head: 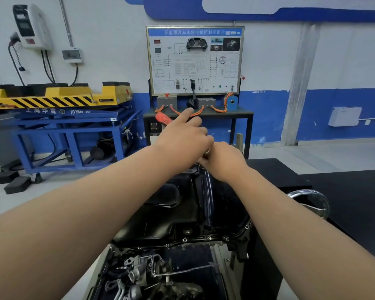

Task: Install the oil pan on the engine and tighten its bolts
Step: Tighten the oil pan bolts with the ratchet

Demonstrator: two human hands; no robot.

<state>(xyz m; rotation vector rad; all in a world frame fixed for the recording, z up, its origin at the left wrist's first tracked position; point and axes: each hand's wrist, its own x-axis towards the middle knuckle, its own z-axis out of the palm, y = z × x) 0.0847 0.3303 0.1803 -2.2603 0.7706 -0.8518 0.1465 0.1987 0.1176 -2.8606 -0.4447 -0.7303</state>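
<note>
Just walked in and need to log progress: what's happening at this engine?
A person is working at the far rim of the black oil pan, which sits on the engine. The left hand grips a red-handled tool; the right hand seems to pinch its metal end down at the rim. Bolts already sit along the near flange.

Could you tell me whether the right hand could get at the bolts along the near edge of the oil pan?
Probably yes. The bolts sit along the near edge of the oil pan with nothing over them; the right hand would only need to draw back from the far end.
</note>
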